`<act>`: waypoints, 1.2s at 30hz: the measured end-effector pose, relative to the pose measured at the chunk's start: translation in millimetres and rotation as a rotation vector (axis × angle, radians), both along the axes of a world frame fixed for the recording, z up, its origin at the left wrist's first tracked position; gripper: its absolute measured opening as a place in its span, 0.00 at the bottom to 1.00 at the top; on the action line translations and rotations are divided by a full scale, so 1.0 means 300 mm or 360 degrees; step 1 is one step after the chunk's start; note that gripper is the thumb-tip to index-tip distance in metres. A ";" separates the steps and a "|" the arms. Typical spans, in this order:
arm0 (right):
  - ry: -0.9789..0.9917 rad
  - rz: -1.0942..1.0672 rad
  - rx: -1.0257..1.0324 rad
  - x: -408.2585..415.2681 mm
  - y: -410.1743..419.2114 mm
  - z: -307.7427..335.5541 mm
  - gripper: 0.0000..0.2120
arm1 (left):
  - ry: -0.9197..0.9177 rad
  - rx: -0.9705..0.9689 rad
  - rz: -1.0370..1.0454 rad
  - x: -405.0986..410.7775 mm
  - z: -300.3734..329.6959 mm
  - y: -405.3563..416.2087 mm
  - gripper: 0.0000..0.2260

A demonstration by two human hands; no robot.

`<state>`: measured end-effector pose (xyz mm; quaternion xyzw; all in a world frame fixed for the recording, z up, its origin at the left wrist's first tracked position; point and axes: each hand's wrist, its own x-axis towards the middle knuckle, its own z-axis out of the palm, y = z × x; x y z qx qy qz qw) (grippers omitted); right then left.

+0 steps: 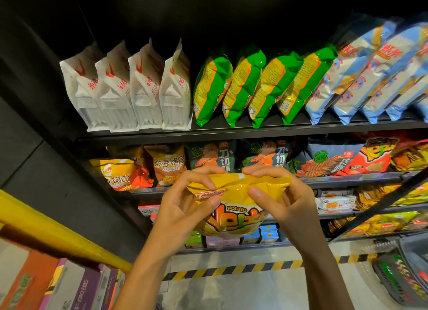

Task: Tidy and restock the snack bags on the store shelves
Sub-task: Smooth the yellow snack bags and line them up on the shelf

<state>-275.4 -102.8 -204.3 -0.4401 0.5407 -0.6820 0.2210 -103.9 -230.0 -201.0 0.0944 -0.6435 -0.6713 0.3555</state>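
Both hands hold a glossy yellow potato-snack bag (234, 208) up in front of the black metal store shelves (231, 133), at about the height of the second shelf from the top. The left hand (185, 198) pinches the bag's top left corner, thumb on the near face and fingers curled over the crimped top edge; the right hand (284, 194) grips the top right corner the same way. The bag hangs upright between them, touching no shelf.

On the top shelf stand four white paper-look pouches with red print (129, 87) at the left, four green-and-yellow crisp bags (254, 85) in the middle, and pale blue and silver bags (370, 73) at the right, all leaning. The shelf behind the hands carries orange, dark blue and red snack bags (266, 157). A yellow rail (58, 233) runs across the near left, and black-and-yellow hazard tape (231, 269) lies on the floor below.
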 end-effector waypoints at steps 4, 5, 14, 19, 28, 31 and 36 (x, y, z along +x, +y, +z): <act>0.0147 0.0070 0.0040 -0.009 0.016 0.011 0.12 | 0.0060 -0.0031 -0.0019 0.003 0.000 -0.002 0.08; 0.0175 0.0059 0.0014 -0.010 0.018 0.013 0.10 | 0.0068 -0.0038 -0.0025 0.004 0.000 -0.003 0.09; 0.0328 0.0131 -0.0030 -0.018 0.023 0.011 0.08 | 0.0043 0.0052 0.0021 -0.002 -0.026 -0.015 0.08; 0.0185 0.0021 -0.0181 -0.011 0.022 0.002 0.10 | 0.0069 0.0142 0.0022 -0.008 -0.032 -0.015 0.09; -0.0032 -0.0039 -0.0122 -0.024 0.026 -0.019 0.18 | 0.0130 0.0336 0.0124 -0.013 -0.038 -0.030 0.10; 0.0053 -0.0086 -0.0122 -0.022 0.025 -0.022 0.19 | 0.0145 0.0393 0.0153 -0.007 -0.032 -0.041 0.14; 0.0017 0.0058 0.0024 -0.022 0.022 -0.036 0.25 | 0.0103 0.0489 0.0224 -0.014 -0.017 -0.029 0.14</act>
